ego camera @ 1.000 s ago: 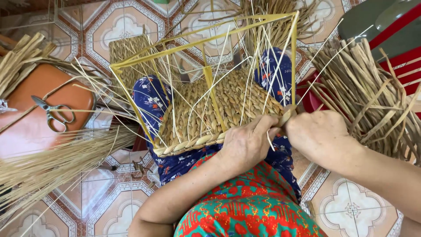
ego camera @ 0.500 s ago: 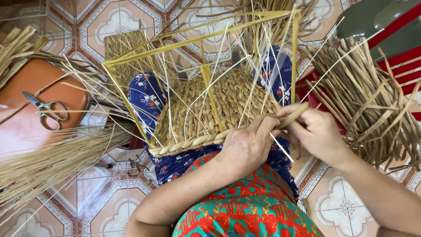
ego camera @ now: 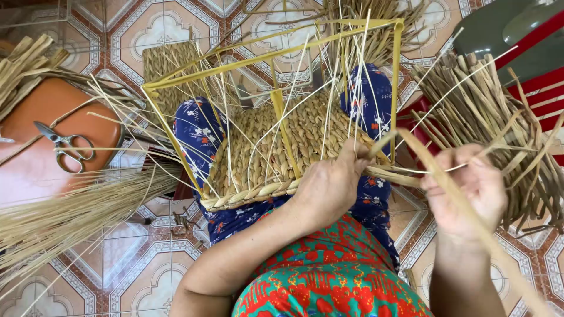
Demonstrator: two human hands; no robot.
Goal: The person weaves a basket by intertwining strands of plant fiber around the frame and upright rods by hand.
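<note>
A half-woven straw basket (ego camera: pixel 264 152) on a yellow metal frame (ego camera: pixel 282 56) rests on my lap, over blue flowered trousers. My left hand (ego camera: pixel 332 185) presses on the woven edge at the basket's right corner, fingers pinching the weave. My right hand (ego camera: pixel 470 191) is off to the right, shut on a long flat straw strand (ego camera: pixel 452 194) that runs from the basket corner down past my wrist. Thin upright stakes stick out of the weave.
Scissors (ego camera: pixel 64 147) lie on an orange stool (ego camera: pixel 35 176) at the left. A sheaf of thin straw (ego camera: pixel 70 211) lies below it on the patterned tile floor. A bundle of flat straw (ego camera: pixel 487 111) stands at the right, by a red chair (ego camera: pixel 540 88).
My right hand has pulled away from the basket to the right, drawing the flat strand out long. My left hand has stayed on the basket's corner.
</note>
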